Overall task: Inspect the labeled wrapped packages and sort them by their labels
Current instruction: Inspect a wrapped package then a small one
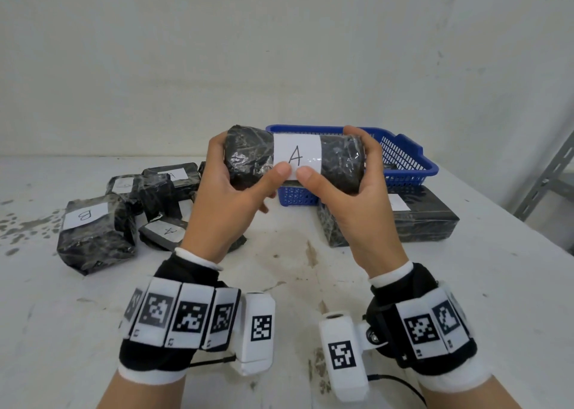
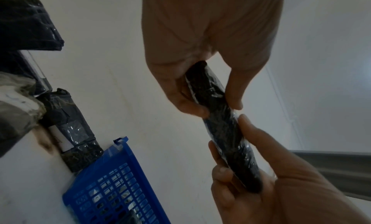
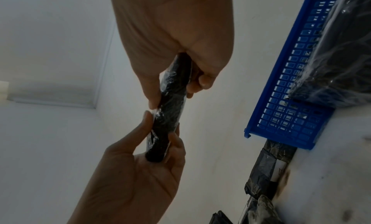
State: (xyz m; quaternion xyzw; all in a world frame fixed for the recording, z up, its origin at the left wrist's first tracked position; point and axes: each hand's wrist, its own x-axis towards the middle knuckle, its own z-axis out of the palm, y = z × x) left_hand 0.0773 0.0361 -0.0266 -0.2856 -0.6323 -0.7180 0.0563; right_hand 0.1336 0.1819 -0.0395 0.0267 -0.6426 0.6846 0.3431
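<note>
I hold a flat black wrapped package (image 1: 248, 160) up in both hands, its white label (image 1: 297, 155) marked "A" facing me. My left hand (image 1: 239, 191) grips its left end and my right hand (image 1: 344, 188) grips its right end, both thumbs pressing on the label's lower edge. In the wrist views the package (image 2: 222, 127) (image 3: 170, 107) shows edge-on, pinched between thumbs and fingers. It hangs above the table, in front of the blue basket (image 1: 403, 156). A package marked "B" (image 1: 90, 231) and another marked "A" (image 1: 164, 233) lie in the pile at the left.
Several more black packages (image 1: 161, 184) are heaped at the left of the white table (image 1: 295, 284). A large black package (image 1: 425, 222) lies in front of the basket, at the right. A grey metal rack (image 1: 546, 178) stands past the table's right edge. A white wall runs behind.
</note>
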